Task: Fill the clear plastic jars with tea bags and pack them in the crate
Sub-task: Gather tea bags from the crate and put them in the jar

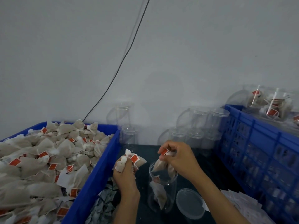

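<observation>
Head view, right hand (176, 157): gripping beige mesh tea bags (163, 165), dipping into open clear plastic jar (161, 186).
Left hand (125, 173): clutching more, just left.
Room: dark gap between blue tub (97, 175) and blue crate (258, 151).

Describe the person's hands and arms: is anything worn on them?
Nothing is worn that the picture shows. The left hand and right hand are bare, with no gloves, and no rings or watch can be seen. Both forearms are uncovered as far as the frame edge; no sleeve is in view.
</observation>
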Available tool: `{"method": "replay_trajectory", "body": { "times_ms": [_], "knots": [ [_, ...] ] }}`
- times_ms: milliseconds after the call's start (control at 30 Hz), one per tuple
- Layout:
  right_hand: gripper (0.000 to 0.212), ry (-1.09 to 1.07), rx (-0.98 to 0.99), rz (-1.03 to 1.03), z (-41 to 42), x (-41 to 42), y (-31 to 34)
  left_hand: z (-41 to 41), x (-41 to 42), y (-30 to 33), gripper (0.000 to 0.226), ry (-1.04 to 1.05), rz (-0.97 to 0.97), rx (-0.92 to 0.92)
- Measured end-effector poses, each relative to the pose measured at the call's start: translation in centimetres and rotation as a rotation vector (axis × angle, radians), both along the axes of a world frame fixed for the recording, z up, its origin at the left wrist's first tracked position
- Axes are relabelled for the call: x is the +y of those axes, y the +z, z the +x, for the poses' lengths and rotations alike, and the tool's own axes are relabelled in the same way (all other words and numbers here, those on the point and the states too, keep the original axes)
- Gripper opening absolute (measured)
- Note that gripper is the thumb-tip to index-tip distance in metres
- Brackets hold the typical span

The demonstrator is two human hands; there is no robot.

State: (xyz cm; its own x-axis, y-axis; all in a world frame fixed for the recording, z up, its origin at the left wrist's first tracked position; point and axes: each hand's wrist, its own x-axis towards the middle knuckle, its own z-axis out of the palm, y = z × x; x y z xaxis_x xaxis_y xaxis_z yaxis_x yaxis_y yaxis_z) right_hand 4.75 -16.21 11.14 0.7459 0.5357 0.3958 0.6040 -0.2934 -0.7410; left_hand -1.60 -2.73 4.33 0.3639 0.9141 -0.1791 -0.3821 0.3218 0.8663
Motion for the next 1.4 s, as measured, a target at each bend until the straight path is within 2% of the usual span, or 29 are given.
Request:
{"method": "replay_trajectory", "body": {
  "times_ms": [200, 333, 400, 600, 800, 933, 1033, 1133, 1200, 1333, 1400],
  "knots": [
    [0.023, 0.093, 0.042, 0.098, 0.4, -0.1, 1.1, 0.0, -0.6, -0.7, 0.019, 0.005, -0.032, -0.069],
    [0.022, -0.011, 0.015, 0.312, 0.8, -0.4, 1.5, -0.1, -0.5, -1.1, 0.024, -0.016, -0.006, -0.098],
    [0.023, -0.033, 0.012, 0.355, 1.2, -0.7, 1.7, -0.1, -0.3, -1.1, 0.025, -0.014, 0.000, -0.109],
    [0.025, 0.031, -0.014, 0.127, 1.3, -0.5, 0.8, -0.3, 0.3, -0.1, 0.018, -0.072, 0.000, -0.077],
    [0.017, 0.111, -0.111, -0.141, 0.9, -0.1, -0.7, -0.3, 1.3, 1.3, 0.010, -0.231, 0.008, -0.070],
    [0.023, 0.066, -0.171, -0.227, 0.4, 0.4, -1.1, 0.1, 1.1, 2.5, 0.016, -0.320, -0.006, -0.099],
    [0.025, 0.094, -0.127, -0.297, 0.2, 0.7, -1.2, 0.5, 1.1, 2.8, 0.017, -0.323, 0.006, -0.077],
    [0.014, 0.107, -0.079, -0.364, 0.3, 0.9, -1.1, 0.2, 1.0, 2.7, 0.006, -0.358, 0.042, -0.064],
    [0.006, 0.133, -0.138, -0.511, 0.3, 1.1, -0.9, 0.0, 1.0, 2.8, 0.013, -0.388, 0.055, -0.068],
    [0.023, 0.313, -0.241, -0.854, -0.2, 1.8, -0.5, -0.1, 1.1, 3.0, 0.007, -0.426, 0.082, -0.045],
    [0.023, 0.348, -0.233, -0.819, 0.1, 1.5, 0.3, -0.2, 1.1, 3.0, 0.017, -0.452, 0.087, -0.007]
  ]
}}
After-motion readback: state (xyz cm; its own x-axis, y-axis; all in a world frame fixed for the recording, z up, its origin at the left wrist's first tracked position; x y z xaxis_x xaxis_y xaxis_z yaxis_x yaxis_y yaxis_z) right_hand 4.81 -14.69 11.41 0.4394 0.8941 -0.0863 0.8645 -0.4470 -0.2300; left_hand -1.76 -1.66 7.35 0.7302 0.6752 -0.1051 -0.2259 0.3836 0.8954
